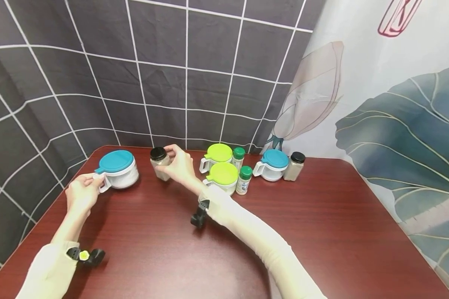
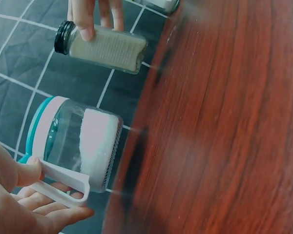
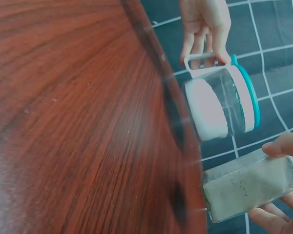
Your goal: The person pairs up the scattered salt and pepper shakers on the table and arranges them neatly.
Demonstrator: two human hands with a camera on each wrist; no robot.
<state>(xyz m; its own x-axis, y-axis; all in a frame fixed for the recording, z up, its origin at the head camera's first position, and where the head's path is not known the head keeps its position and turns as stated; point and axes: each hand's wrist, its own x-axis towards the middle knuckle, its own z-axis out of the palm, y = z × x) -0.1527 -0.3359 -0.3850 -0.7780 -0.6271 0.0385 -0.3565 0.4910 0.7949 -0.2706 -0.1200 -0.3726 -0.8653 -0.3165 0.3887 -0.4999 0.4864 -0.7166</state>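
At the left, my left hand (image 1: 83,192) grips the white handle (image 2: 64,181) of a clear seasoning jar (image 1: 124,177) with a blue lid (image 1: 116,161). White granules (image 3: 207,109) fill part of that jar. My right hand (image 1: 181,165) holds a black-capped spice bottle (image 1: 162,165) by its sides, thumb and fingers on opposite faces. Pale beige powder (image 3: 251,185) shows through its clear wall. Both containers stand upright, close over the table's back edge area, the bottle to the right of the jar.
Right of my right hand stand two seasoning jars with lime-green lids (image 1: 223,173) and two green-capped shakers (image 1: 243,181). Further right are another blue-lidded jar (image 1: 273,166) and a black-capped bottle (image 1: 294,167). A dark gridded curtain (image 1: 157,83) hangs behind the reddish-brown table (image 1: 164,249).
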